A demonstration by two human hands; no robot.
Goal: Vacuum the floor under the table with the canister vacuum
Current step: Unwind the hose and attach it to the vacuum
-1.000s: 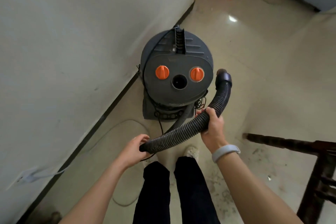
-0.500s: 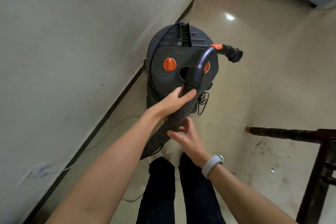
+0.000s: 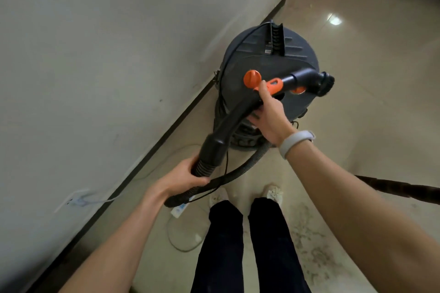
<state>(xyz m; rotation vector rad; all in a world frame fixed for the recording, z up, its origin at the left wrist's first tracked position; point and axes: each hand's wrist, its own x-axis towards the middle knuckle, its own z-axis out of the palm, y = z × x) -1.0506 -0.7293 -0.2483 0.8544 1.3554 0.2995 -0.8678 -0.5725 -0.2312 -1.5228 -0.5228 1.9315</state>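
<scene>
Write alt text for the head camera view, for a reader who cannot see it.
Seen from above, a person holds a black vacuum hose handle in both hands: the left hand grips the ribbed hose end, the right hand holds the handle near its orange collar. Its brush nozzle is above the grey canister vacuum beside a wall.

The canister vacuum (image 3: 269,64) looks matt grey plastic. Its hose (image 3: 240,171) is ribbed black plastic. The floor (image 3: 371,59) is glossy, smooth tile.
</scene>
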